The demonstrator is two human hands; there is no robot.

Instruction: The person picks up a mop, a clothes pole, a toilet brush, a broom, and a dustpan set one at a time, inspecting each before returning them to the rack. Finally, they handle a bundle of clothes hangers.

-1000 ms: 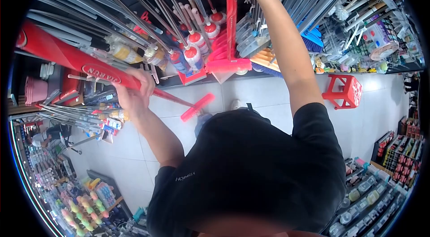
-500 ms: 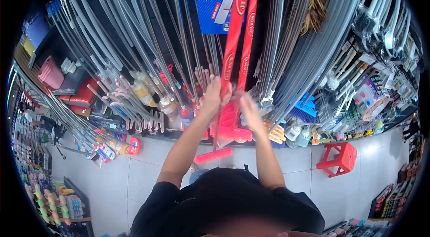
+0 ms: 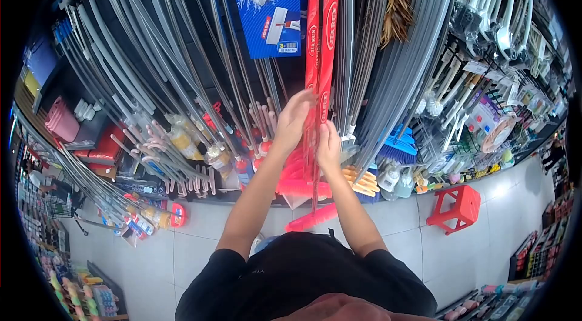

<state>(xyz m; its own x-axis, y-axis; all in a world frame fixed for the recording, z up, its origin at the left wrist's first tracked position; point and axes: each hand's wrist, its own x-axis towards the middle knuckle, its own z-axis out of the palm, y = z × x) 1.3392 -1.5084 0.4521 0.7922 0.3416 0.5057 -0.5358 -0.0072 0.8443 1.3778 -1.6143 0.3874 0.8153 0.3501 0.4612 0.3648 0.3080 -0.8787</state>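
Observation:
A broom with a red JIARUN-wrapped handle (image 3: 330, 24) and a pink head (image 3: 311, 218) stands close in front of me, its head low over the floor. My right hand (image 3: 329, 146) is closed round the lower part of this handle. At the handles' left side, my left hand (image 3: 294, 120) has its fingers stretched out toward them, slightly blurred. Another red JIARUN handle (image 3: 313, 30) stands just to the left, behind the fingertips. Beneath my hands, a second pink broom head (image 3: 303, 187) rests at the rack's edge.
Metal poles (image 3: 224, 42) fill the rack on the left, grey poles (image 3: 406, 72) on the right. A blue mop package (image 3: 273, 9) hangs beside the red handles. Blue broom bristles (image 3: 397, 146) are further right. A red stool (image 3: 454, 210) stands on the tiled floor (image 3: 388, 242).
My right hand has closed on the nearer red handle, while my left hand has come off it. The broom has shifted right, crossing in front of the other red handle.

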